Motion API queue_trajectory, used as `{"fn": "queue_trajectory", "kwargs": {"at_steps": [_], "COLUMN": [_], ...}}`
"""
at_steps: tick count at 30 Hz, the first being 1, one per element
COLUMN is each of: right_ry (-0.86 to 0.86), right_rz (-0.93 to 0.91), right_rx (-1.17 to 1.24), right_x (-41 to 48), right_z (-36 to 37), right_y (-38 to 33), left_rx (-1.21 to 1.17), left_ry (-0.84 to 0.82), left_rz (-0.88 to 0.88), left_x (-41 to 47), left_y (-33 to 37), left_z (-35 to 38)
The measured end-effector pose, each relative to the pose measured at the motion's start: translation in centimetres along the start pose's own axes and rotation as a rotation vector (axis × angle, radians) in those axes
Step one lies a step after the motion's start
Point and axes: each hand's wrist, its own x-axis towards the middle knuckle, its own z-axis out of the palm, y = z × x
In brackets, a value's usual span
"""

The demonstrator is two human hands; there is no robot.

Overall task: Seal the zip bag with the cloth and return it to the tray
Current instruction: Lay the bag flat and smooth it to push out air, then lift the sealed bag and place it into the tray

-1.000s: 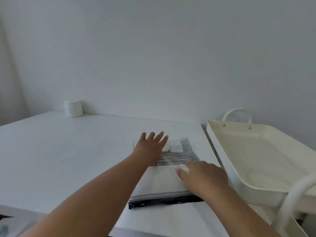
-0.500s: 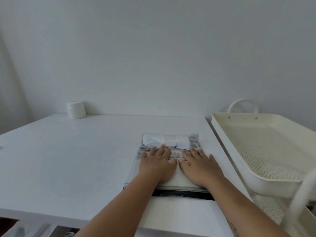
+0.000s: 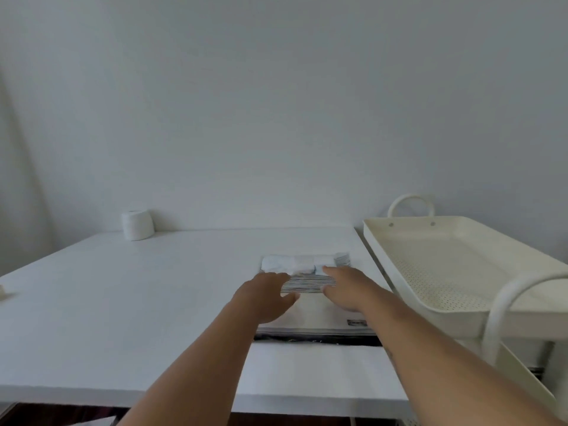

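Observation:
A clear zip bag (image 3: pixel 319 322) lies flat on the white table (image 3: pixel 123 302), its dark zip strip toward me. Inside it sits a folded cloth (image 3: pixel 307 282), striped black and white, with a pale white-blue fold at the far end. My left hand (image 3: pixel 266 298) rests palm down on the bag's left side, fingers spread and touching the cloth. Pressed flat on the right side is my right hand (image 3: pixel 344 290), its fingertips at the pale fold. A gap of striped cloth shows between the hands. The cream perforated tray (image 3: pixel 399 272) stands to the right of the table.
The tray is the top shelf of a cart with a looped handle (image 3: pixel 412 204) at the far end and a thick white rail (image 3: pixel 504 299) near me. A white roll (image 3: pixel 137 224) stands at the table's back left by the wall.
Both hands have slid outward and a little forward over the bag, so they no longer touch each other. The camera view has dropped closer to the table.

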Motion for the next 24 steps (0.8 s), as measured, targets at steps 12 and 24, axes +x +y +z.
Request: {"fn": "queue_trajectory", "kwargs": {"at_steps": [12,24], "right_ry": [-0.266,-0.148], "right_rz": [-0.014,-0.128], "right_rx": [-0.121,-0.279], "right_x": [-6.9,-4.9], "right_z": [-2.9,-3.0], "right_y": [-2.1,-3.5], "left_rx": [-0.122,0.013], "left_ry": [-0.322,-0.079], "left_rz": [0.083,0.145], "left_x": [-5.2,-3.1], "left_y": [2.9,3.6], "left_z": [-3.7,-4.4]}}
